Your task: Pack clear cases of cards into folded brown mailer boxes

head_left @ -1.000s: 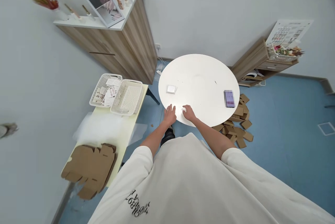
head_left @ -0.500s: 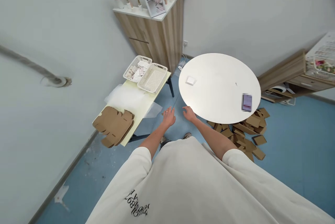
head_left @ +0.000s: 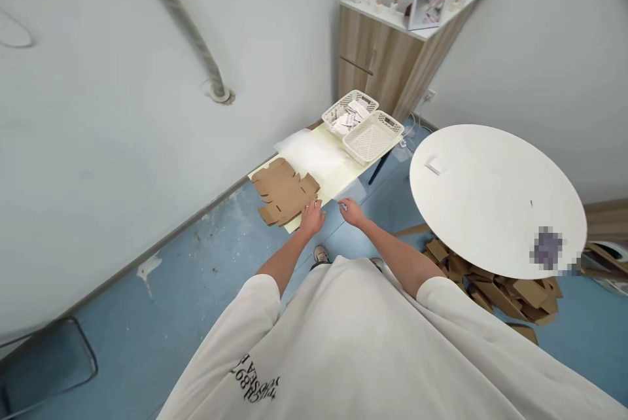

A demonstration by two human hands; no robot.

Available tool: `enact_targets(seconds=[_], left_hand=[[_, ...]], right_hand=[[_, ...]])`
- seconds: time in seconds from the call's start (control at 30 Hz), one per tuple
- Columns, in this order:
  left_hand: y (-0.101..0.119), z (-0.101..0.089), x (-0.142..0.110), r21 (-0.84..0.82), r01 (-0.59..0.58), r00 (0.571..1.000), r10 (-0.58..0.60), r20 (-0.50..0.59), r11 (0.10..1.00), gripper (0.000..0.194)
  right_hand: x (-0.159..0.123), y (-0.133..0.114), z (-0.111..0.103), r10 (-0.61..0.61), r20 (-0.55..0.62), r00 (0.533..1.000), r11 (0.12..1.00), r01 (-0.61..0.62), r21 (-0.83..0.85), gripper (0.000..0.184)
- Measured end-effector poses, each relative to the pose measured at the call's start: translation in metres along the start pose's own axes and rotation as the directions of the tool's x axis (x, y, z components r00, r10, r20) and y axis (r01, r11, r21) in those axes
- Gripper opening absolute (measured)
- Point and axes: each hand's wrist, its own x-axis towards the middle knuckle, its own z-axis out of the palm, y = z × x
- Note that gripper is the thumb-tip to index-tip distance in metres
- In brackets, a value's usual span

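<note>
Flat brown cardboard box blanks [head_left: 282, 188] lie stacked at the near end of a narrow pale-yellow table [head_left: 350, 175]. My left hand [head_left: 312, 216], a ring on one finger, is at the stack's right edge with its fingers apart. Whether it touches the cardboard I cannot tell. To its right, my right hand [head_left: 352, 212] hovers near the table's front edge, fingers loosely bent and holding nothing visible. A translucent white sheet [head_left: 314, 150] lies on the table beyond the cardboard.
At the table's far end are a white basket [head_left: 373, 139] and another basket [head_left: 328, 120] holding small packets. A round white table [head_left: 490, 197] stands to the right, with cardboard boxes [head_left: 505, 292] heaped beneath it. Behind is a wooden cabinet [head_left: 377, 47].
My view has turned left, so both tables appear farther right. My hands have come close to the cardboard end of the narrow table.
</note>
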Motion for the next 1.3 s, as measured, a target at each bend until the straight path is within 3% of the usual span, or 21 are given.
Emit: enact_targets(seconds=[0.1, 0.2, 0.4, 0.63, 0.77, 0.93, 1.13, 1.3], left_hand=[[-0.058, -0.010, -0.006, 0.021, 0.110, 0.994, -0.110, 0.018, 0.994, 0.045], [-0.101, -0.012, -0.008, 0.040, 0.156, 0.983, -0.159, 0.094, 0.987, 0.045], [-0.140, -0.009, -0.004, 0.028, 0.182, 0.961, -0.184, 0.205, 0.983, 0.049], [-0.160, -0.007, 0.007, -0.045, 0.156, 0.957, -0.140, 0.256, 0.987, 0.039], [-0.163, -0.007, 0.005, -0.029, 0.081, 0.976, -0.074, 0.204, 0.996, 0.030], [-0.159, -0.009, 0.000, -0.022, 0.023, 0.987, -0.019, 0.157, 0.999, 0.032], [-0.150, -0.033, -0.003, 0.031, -0.033, 0.994, 0.030, 0.104, 0.999, 0.031], [-0.146, -0.059, -0.011, 0.099, -0.099, 0.995, 0.097, 0.019, 0.990, 0.031]], right_hand=[[0.018, -0.033, 0.026, -0.036, 0.048, 0.998, 0.998, 0.038, -0.041, 0.037], [0.029, -0.057, 0.044, -0.047, 0.087, 0.995, 0.995, 0.054, -0.084, 0.038], [0.048, -0.087, 0.059, -0.046, 0.170, 0.984, 0.977, 0.080, -0.198, 0.037], [0.067, -0.106, 0.063, -0.029, 0.216, 0.976, 0.961, 0.087, -0.264, 0.039], [0.074, -0.110, 0.069, -0.034, 0.229, 0.973, 0.944, 0.107, -0.312, 0.039], [0.080, -0.115, 0.073, -0.082, 0.203, 0.976, 0.915, 0.154, -0.372, 0.046], [0.095, -0.127, 0.062, -0.281, 0.240, 0.929, 0.835, 0.360, -0.416, 0.055], [0.109, -0.144, 0.055, -0.384, 0.284, 0.879, 0.774, 0.474, -0.420, 0.045]])
